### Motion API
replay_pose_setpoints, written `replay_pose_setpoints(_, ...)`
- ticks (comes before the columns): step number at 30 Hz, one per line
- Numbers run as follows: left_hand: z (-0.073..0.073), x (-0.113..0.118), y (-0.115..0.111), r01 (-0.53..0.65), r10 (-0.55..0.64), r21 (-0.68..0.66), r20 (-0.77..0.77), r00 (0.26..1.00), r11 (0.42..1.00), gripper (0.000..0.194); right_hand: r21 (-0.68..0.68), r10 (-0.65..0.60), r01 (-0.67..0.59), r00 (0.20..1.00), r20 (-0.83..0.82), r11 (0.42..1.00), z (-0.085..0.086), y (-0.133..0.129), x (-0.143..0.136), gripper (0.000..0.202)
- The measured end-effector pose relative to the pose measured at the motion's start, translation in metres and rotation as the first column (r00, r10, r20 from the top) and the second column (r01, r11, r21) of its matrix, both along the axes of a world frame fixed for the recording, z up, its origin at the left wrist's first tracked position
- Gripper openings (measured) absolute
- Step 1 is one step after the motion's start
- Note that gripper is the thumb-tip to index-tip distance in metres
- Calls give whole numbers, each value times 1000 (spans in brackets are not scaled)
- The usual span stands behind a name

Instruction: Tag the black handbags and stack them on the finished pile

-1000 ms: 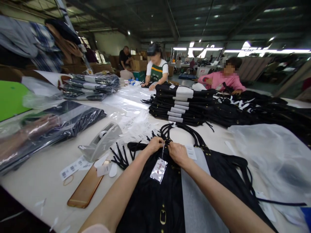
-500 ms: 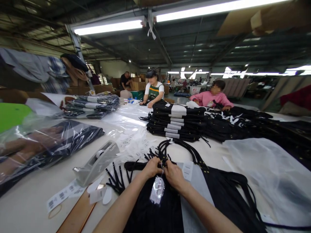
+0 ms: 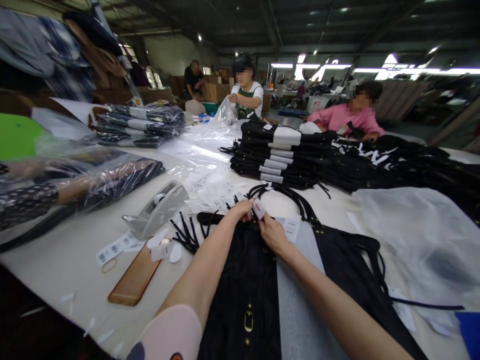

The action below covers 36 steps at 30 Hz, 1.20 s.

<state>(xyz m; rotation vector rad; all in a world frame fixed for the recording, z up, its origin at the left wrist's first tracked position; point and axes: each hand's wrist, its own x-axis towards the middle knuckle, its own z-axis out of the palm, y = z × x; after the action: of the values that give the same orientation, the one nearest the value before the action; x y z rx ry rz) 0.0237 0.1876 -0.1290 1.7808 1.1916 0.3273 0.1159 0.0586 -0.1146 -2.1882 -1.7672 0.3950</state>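
Observation:
A folded black cloth item with straps (image 3: pixel 240 280) lies flat in front of me, a gold buckle (image 3: pixel 248 321) low on it and a grey strip (image 3: pixel 300 295) along its right part. At its top edge, my right hand (image 3: pixel 273 234) pinches a small plastic-covered hang tag (image 3: pixel 258 208). My left hand (image 3: pixel 242 210) is closed right beside the tag; what its fingers grip is hidden. Black straps (image 3: pixel 296 196) loop above the hands. A white label (image 3: pixel 292 228) rests on the grey strip, right of my right hand.
Left of the item are a tape dispenser (image 3: pixel 156 210), a phone-shaped copper case (image 3: pixel 135 275) and paper labels (image 3: pixel 114 248). Beyond sits a stack of black folded pieces (image 3: pixel 277 155). Clear plastic (image 3: pixel 416 225) lies right. A co-worker's arms (image 3: pixel 86 187) work at bagged goods on the left.
The tag, hanging below my hands before, is now raised between them. My right hand has shifted onto it. The view has tilted down. The co-worker opposite now lifts a clear bag.

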Motion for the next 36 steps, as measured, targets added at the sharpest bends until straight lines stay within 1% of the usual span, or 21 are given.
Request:
replay_pose_setpoints(2,4,0,5,34,-36,-85,-20,999,996,58,5,1,-1,1000,-25,1000,1,0,1,26)
replay_pose_setpoints(5,9,-8,5,83,-90,-180,-34,995,980,63,-1,7,-8,997,-75,1000,2,2,4,25)
replay_pose_setpoints(7,12,-18,1,111,-118,-218,-22,993,970,63,-8,6,-7,996,-92,1000,3,2,4,24)
replay_pose_setpoints(9,15,-27,-6,140,-143,-222,1,990,965,55,-12,0,-2,996,-86,1000,4,3,4,24)
replay_pose_setpoints(11,16,-34,-12,158,-158,-178,16,987,971,35,-10,8,-8,998,-70,1000,6,2,3,25)
replay_pose_setpoints(13,19,-38,-17,147,-148,-101,5,989,984,12,-13,31,-31,999,-31,999,10,0,2,25)
replay_pose_setpoints(14,20,-39,-19,134,-135,-58,-10,991,989,5,-21,49,-49,999,6,999,14,-1,1,25)
replay_pose_setpoints(15,22,-39,-20,118,-119,-15,-29,993,993,3,-32,73,-71,996,53,997,18,-3,1,26)
replay_pose_setpoints(18,31,-43,-27,92,-80,127,-92,992,988,9,-58,157,-149,968,195,987,32,-6,3,27)
replay_pose_setpoints(20,38,-48,-34,84,-59,209,-127,990,974,9,-59,187,-179,964,192,982,40,-7,7,29)
replay_pose_setpoints(21,41,-50,-39,81,-48,239,-139,989,968,9,-62,195,-188,971,137,980,43,-7,10,29)
replay_pose_setpoints(22,43,-52,-43,78,-40,261,-147,988,962,9,-70,199,-196,979,43,978,44,-7,13,29)
replay_pose_setpoints(23,45,-53,-48,74,-32,277,-151,988,958,10,-80,195,-202,977,-87,976,45,-6,16,28)
replay_pose_setpoints(24,45,-54,-53,70,-26,290,-155,988,955,12,-89,181,-207,955,-237,974,45,-6,18,25)
replay_pose_setpoints(26,44,-52,-61,53,-17,289,-127,992,956,18,-99,136,-217,843,-520,971,43,-7,23,18)
replay_pose_setpoints(28,41,-48,-67,30,-27,218,-16,999,975,20,-92,104,-237,701,-705,967,42,-9,26,19)
replay_pose_setpoints(29,39,-46,-69,25,-36,161,67,997,987,18,-84,102,-250,646,-757,965,41,-11,28,22)
replay_pose_setpoints(31,36,-42,-72,37,-44,33,249,968,999,12,-74,97,-261,585,-805,963,42,-16,30,31)
replay_pose_setpoints(32,35,-40,-73,57,-45,-27,329,943,998,13,-74,91,-257,576,-813,964,42,-18,30,33)
replay_pose_setpoints(34,31,-38,-75,99,-33,-123,450,893,987,26,-81,72,-235,575,-815,969,42,-22,32,31)
replay_pose_setpoints(36,26,-35,-76,100,-4,-163,504,864,982,30,-73,62,-213,563,-824,974,42,-24,33,28)
